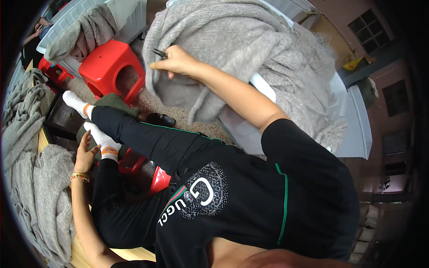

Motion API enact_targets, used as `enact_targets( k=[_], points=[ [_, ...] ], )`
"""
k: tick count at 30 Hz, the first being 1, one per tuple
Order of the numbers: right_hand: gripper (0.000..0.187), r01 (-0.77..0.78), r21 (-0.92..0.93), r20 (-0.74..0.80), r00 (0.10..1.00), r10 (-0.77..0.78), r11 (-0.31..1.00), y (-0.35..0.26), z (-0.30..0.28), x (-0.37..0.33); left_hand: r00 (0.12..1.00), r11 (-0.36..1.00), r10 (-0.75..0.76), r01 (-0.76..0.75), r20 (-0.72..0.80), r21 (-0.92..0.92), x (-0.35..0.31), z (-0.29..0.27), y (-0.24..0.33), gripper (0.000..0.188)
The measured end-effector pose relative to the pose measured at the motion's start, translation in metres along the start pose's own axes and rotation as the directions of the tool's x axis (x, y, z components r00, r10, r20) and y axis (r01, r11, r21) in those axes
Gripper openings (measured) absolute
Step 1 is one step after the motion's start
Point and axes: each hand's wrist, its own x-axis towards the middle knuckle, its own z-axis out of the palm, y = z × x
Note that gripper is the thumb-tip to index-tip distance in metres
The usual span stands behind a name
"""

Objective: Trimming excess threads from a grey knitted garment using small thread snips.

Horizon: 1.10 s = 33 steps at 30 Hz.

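Grey knit cloth beneath my right hand, a small black tool in its grip

My right fingers are curled in and closed around the small black tool, whose dark, pointed end pokes out past the knuckles; I cannot tell its exact kind. The grey knit cloth lies just behind and around those fingers, heaped in thick folds over a pale plastic tub, its loose edge hanging down below my wrist. Whether any fingertip touches the cloth, I cannot tell.

My left fingers are spread apart, the left hand right by the white sock on one of my feet; contact there is unclear. A gold-coloured bracelet circles that wrist. Near my left forearm, well apart from the right hand, a second heap of grey knit lies by a pale wooden surface. A red plastic stool stands to the left of my right hand.
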Motion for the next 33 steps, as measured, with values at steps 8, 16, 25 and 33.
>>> enact_targets(
  k=[8, 16, 25, 33],
  points=[
    [0.031, 0.461, -0.521, 0.106, 0.870, -0.482, 0.718, -0.045, -0.055, -0.054, 0.992, 0.992, 0.124, -0.124, 0.027, 0.031, -0.021, -0.041, -0.065, 0.075],
    [0.024, 0.270, -0.451, 0.066, 0.961, -0.270, 0.851, 0.063, -0.158, -0.043, 0.915, 0.446, 0.239, 0.195, -0.326, 0.873, -0.027, -0.070, 0.030, 0.066],
    [0.018, 0.141, -0.122, 0.003, 0.990, -0.142, 0.982, 0.048, -0.154, -0.048, 0.896, 0.506, 0.098, 0.330, -0.433, 0.797, -0.103, -0.093, -0.034, 0.074],
    [0.020, 0.286, 0.105, -0.048, 0.958, -0.283, 0.952, 0.055, -0.149, -0.042, 0.914, 0.542, 0.012, 0.334, -0.404, 0.771, -0.099, -0.085, -0.031, 0.074]
  ],
)
